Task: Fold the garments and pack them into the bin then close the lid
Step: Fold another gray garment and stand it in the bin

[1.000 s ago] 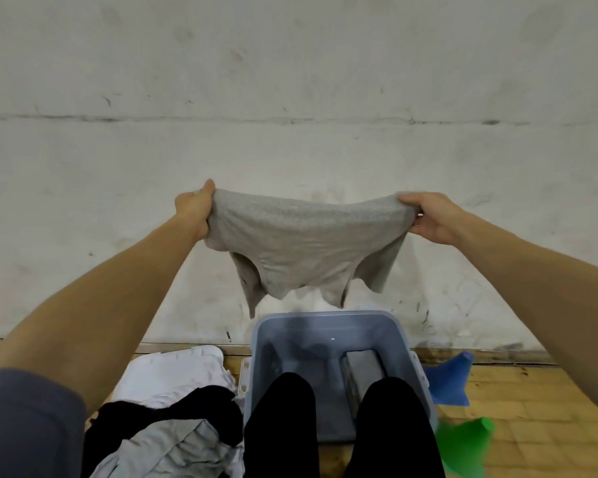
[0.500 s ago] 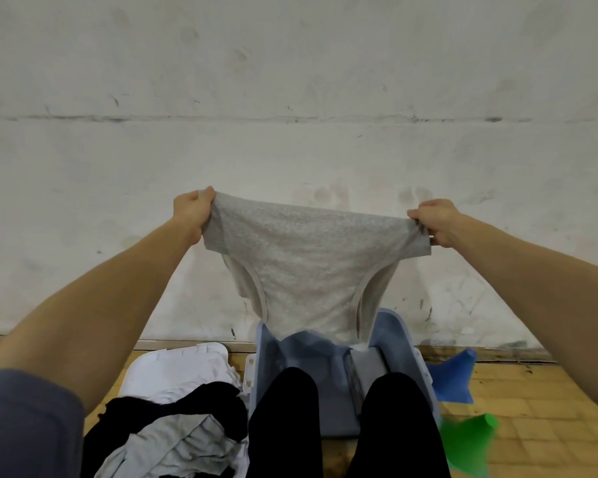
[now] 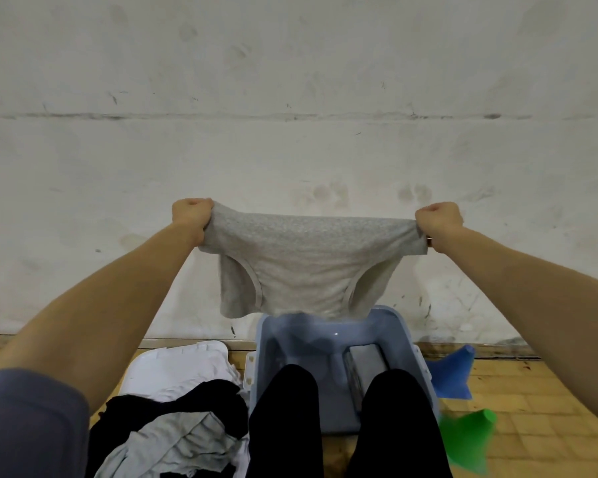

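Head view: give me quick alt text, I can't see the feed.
Both hands, left hand and right hand, grip a grey knit garment stretched wide above an open blue plastic bin holding one folded grey item. A pile of unfolded black, white and grey clothes lies left.

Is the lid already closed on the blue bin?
No, the blue bin stands open below the grey garment, and a folded grey item shows inside it.

Both forearms bare from elbow to hand, no watch or bracelet showing. At eight o'clock, a dusky blue-grey short sleeve (image 3: 28,422) caps the left upper arm. At six o'clock, plain black trousers (image 3: 342,426) cover both legs.
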`<action>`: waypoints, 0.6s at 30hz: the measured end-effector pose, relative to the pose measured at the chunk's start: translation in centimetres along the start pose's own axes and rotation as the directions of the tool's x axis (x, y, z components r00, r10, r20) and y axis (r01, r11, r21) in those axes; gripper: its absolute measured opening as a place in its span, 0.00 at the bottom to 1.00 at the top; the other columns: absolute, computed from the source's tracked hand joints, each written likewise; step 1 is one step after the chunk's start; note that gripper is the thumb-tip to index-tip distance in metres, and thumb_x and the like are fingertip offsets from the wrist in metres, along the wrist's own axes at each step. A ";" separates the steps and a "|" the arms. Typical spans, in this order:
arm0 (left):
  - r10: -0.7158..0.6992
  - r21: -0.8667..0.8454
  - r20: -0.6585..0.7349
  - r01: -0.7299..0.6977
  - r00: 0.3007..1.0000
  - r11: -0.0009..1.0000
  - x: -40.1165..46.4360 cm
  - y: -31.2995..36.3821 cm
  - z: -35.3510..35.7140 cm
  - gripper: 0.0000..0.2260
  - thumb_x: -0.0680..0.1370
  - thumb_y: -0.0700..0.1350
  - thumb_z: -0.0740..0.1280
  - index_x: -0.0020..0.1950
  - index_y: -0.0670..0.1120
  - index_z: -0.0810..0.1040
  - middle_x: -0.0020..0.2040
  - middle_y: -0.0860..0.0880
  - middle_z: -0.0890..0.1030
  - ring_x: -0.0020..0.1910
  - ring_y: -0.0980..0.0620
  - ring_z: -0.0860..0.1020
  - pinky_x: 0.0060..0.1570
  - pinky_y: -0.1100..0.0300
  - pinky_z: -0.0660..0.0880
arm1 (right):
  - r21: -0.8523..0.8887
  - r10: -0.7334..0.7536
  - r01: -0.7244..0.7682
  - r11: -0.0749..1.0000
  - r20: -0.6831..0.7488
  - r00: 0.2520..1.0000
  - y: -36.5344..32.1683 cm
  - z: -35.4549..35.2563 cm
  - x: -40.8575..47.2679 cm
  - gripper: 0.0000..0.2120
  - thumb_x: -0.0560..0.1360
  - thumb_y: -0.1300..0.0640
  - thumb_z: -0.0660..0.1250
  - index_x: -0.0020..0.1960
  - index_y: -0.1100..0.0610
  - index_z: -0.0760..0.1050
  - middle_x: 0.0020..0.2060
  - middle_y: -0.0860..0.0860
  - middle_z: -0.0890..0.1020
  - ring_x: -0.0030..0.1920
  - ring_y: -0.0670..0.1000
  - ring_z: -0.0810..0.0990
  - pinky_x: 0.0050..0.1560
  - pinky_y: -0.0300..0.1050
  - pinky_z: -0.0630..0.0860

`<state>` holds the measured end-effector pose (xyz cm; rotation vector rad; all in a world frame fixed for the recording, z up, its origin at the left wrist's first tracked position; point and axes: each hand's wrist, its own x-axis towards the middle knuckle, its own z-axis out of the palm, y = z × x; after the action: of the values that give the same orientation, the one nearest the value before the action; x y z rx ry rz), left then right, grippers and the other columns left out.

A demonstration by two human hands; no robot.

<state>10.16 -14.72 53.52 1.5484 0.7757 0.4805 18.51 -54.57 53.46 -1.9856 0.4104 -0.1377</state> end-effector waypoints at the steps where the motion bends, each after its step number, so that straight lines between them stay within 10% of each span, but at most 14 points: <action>1: -0.029 -0.044 0.008 0.029 1.000 0.999 -0.1 0.2 0.0 0.08 0.79 0.42 0.68 0.57 0.43 0.79 0.52 0.47 0.78 0.51 0.48 0.75 0.52 0.58 0.73 | 0.119 0.084 -0.089 0.989 0.044 0.995 -0.1 0.2 0.3 0.02 0.74 0.65 0.64 0.45 0.62 0.75 0.48 0.59 0.79 0.46 0.59 0.79 0.50 0.54 0.80; 6: -0.138 -0.129 0.116 0.152 0.984 0.980 -0.2 0.2 -0.3 0.02 0.77 0.42 0.69 0.49 0.44 0.78 0.47 0.47 0.80 0.49 0.46 0.79 0.50 0.52 0.78 | 0.318 0.180 -0.299 0.900 0.354 0.918 -0.4 0.0 -0.5 0.07 0.75 0.70 0.66 0.49 0.60 0.76 0.47 0.55 0.78 0.44 0.53 0.79 0.41 0.51 0.80; 13: -0.039 -0.034 0.045 0.041 0.998 0.999 1.0 -1.3 -1.9 0.06 0.73 0.37 0.73 0.41 0.47 0.81 0.51 0.47 0.82 0.54 0.47 0.80 0.59 0.52 0.78 | 0.342 0.176 -0.243 0.908 0.215 0.961 1.2 0.5 -0.6 0.12 0.77 0.72 0.62 0.57 0.65 0.78 0.52 0.60 0.78 0.42 0.55 0.80 0.21 0.41 0.77; 18: -0.084 0.062 0.009 0.083 0.996 0.995 1.8 -1.4 -2.5 0.07 0.72 0.40 0.75 0.49 0.43 0.81 0.52 0.46 0.81 0.56 0.45 0.79 0.60 0.49 0.77 | 0.302 0.142 -0.218 0.928 0.254 0.957 1.4 0.7 -0.5 0.10 0.78 0.70 0.61 0.50 0.63 0.80 0.52 0.59 0.79 0.41 0.55 0.80 0.36 0.47 0.81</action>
<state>9.31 -11.71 52.20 1.5677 0.8498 0.3891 17.90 -54.30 51.93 -1.6038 0.3910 0.1330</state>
